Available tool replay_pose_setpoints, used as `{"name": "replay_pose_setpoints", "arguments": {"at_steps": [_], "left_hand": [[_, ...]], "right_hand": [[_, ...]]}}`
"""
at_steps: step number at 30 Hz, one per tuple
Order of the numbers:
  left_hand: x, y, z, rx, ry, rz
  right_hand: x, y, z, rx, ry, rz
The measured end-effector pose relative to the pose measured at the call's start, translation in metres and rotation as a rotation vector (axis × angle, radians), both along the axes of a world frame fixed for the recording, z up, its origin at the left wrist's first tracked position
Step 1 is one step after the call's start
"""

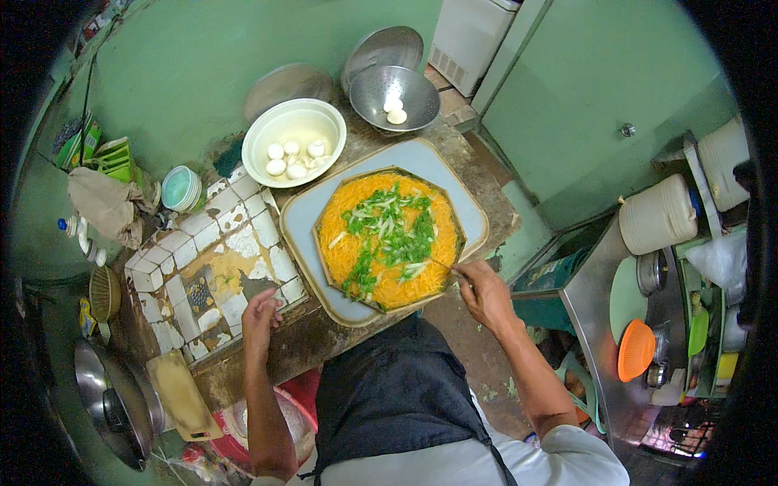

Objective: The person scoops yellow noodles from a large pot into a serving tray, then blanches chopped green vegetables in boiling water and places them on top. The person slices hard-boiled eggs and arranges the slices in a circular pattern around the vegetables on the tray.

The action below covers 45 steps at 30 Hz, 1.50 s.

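Noodles (335, 223) carry patchy greens (417, 240), eggs (297, 172) sit apart, your right hand (488, 296) grips a utensil (443, 266), your left hand (260, 318) hangs loose, empty.

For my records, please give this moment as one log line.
right hand: grip on thin utensil | left hand: empty | octagonal tray: orange shreds, chopped greens

Kitchen interior with pale green walls (194, 61) and a matching green door (583, 105) bearing a round metal knob (628, 130). A worn brown table (496, 212) adjoins a basin of chipped white tile (174, 240). At right, a steel-topped counter (598, 320); beyond the table, a white vented appliance (472, 40). The floor (486, 356) is brown and patchy.
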State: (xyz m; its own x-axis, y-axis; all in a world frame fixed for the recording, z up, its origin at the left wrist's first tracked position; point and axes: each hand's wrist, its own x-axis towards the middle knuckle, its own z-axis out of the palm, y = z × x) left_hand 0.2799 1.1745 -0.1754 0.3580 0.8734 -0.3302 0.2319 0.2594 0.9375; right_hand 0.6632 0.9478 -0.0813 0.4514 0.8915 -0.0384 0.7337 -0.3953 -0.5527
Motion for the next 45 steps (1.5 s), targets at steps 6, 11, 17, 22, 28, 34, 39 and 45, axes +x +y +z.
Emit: {"name": "replay_pose_setpoints", "arguments": {"at_steps": [6, 11, 17, 22, 28, 34, 39, 45], "left_hand": [[0.002, -0.001, 0.000, -0.047, -0.004, -0.022], [-0.002, -0.001, -0.001, -0.007, -0.025, -0.039], [-0.010, -0.002, 0.001, -0.007, -0.022, -0.024], [-0.010, -0.005, 0.005, -0.021, 0.018, -0.022], [-0.005, 0.000, 0.007, 0.008, -0.059, -0.084], [-0.006, 0.002, 0.002, -0.015, -0.009, -0.055], [0.002, 0.005, 0.001, -0.024, 0.002, -0.065], [0.011, 0.003, 0.005, -0.052, 0.000, -0.071]], "right_hand": [[-0.057, 0.009, -0.001, 0.105, 0.116, 0.105], [-0.079, 0.024, -0.018, 0.056, 0.142, 0.223], [-0.064, 0.013, -0.021, 0.053, 0.130, 0.076], [-0.064, 0.015, -0.012, 0.046, 0.174, -0.008], [-0.058, 0.015, -0.010, -0.034, 0.017, 0.015], [-0.017, -0.005, -0.010, 0.067, -0.052, -0.089], [0.003, -0.016, -0.009, -0.025, -0.044, -0.063], [-0.003, -0.021, -0.004, -0.007, -0.010, -0.035]]}}
